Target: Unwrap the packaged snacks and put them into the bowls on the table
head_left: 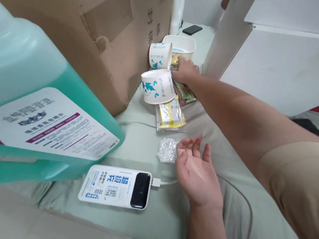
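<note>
My left hand rests palm up above the pale green cloth. Its fingers are loosely bent and apart, with nothing in them. Just beside its fingertips lies a crumpled clear plastic wrapper. Further off, my right hand curls over several small packets, its fingers closed on a yellow packet; the fingertips are partly hidden. Left of that hand, a white paper bowl with blue leaves stands upright. A similar paper bowl lies tilted behind it. In front is a yellow-and-white packet.
A large jug of green liquid stands at left, near a cardboard box. A white power bank has a cable plugged in. Farther back are a white tub and a dark phone-like object. White panels border the right.
</note>
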`<state>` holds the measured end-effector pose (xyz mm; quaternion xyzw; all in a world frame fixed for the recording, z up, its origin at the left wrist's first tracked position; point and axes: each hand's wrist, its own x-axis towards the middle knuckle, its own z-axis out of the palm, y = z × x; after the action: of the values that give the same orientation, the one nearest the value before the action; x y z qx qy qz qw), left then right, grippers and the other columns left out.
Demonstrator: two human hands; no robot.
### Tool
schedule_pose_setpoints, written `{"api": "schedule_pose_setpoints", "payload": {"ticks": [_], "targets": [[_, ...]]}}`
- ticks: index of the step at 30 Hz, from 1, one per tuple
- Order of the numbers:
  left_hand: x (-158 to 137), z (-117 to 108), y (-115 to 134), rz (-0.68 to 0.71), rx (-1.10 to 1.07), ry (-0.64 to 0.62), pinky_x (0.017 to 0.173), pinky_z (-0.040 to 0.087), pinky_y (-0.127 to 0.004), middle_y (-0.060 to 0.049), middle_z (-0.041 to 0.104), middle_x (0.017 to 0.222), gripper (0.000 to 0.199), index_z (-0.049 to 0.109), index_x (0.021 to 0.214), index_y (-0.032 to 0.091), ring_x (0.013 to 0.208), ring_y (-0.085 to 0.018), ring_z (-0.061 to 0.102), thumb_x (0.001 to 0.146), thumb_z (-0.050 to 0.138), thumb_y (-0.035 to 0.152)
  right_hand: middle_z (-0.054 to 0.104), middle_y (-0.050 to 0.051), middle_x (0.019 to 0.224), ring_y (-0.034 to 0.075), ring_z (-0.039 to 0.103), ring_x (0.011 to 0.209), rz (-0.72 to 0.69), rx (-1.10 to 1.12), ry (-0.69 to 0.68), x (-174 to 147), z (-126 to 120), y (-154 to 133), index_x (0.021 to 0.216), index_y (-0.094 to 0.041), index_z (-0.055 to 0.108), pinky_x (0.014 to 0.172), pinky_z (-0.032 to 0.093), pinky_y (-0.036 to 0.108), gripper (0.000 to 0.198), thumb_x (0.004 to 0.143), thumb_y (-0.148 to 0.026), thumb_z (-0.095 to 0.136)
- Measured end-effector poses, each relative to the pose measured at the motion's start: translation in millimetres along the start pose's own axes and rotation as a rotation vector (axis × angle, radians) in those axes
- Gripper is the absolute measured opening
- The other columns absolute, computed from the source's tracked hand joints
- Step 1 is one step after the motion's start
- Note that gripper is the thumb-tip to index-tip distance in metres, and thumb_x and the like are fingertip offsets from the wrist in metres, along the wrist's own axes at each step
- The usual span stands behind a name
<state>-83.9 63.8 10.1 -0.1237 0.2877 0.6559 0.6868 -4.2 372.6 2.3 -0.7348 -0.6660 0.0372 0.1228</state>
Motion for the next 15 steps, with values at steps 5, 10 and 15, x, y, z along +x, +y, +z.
{"api": "schedule_pose_setpoints", "payload": {"ticks": [5,10,15], "targets": [[0.1,-1.2,0.9,-0.020,0.011,0.001,0.084,0.051,-0.031,-0.004,0.061,0.099,0.020,0.065,0.087,0.023,0.104,-0.021,0.063,0.073,0.065,0.037,0.041,0.020,0.155,0.039,0.045,0.135,0.005,0.021,0.045,-3.8,11.6,10.4,0.158,-0.023,0.036,0.108,0.035,0.062,0.068,0.092,-0.040,0.046],[-1.0,-1.9,2.9,-0.040,0.004,0.034,0.084,0.051,-0.032,-0.004,0.060,0.096,0.019,0.063,0.082,0.021,0.102,-0.021,0.064,0.071,0.066,0.036,0.030,0.018,0.164,0.041,0.021,0.151,-0.074,-0.098,0.076,-8.2,10.4,6.7,0.149,-0.018,0.045,0.113,0.030,0.062,0.058,0.098,-0.047,0.039],[-2.2,-2.6,5.4,-0.054,-0.035,0.030,0.083,0.050,-0.032,-0.003,0.059,0.094,0.017,0.061,0.079,0.021,0.097,-0.020,0.064,0.071,0.066,0.035,0.042,0.021,0.152,0.042,0.031,0.143,-0.122,-0.178,0.105,-23.1,3.6,0.7,0.151,-0.019,0.040,0.108,0.034,0.065,0.055,0.103,-0.045,0.032]]}}
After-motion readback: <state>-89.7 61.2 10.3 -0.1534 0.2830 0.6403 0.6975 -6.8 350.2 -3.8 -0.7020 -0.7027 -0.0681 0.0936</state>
